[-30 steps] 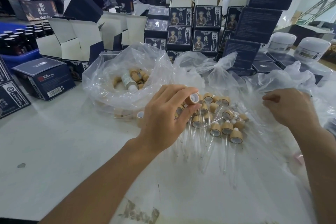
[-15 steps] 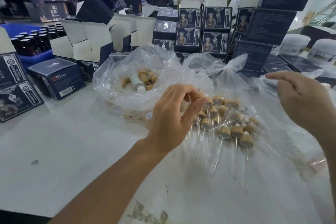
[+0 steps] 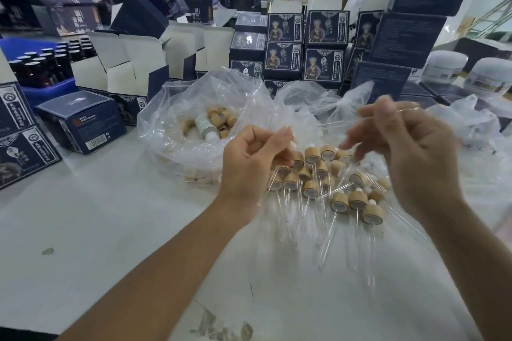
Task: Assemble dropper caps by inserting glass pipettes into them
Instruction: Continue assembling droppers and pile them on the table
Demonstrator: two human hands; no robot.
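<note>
Left hand (image 3: 255, 158) is pinching a cap (image 3: 291, 144); right hand (image 3: 410, 152), blurred, is gripping a pipette (image 3: 343, 122). Insertion step; next is probably lining up the tip.

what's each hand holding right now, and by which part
The left hand pinches a white-tipped dropper cap in its fingertips; the grip point is hidden. The right hand holds a thin clear glass pipette near one end, though it is motion-blurred.
</note>
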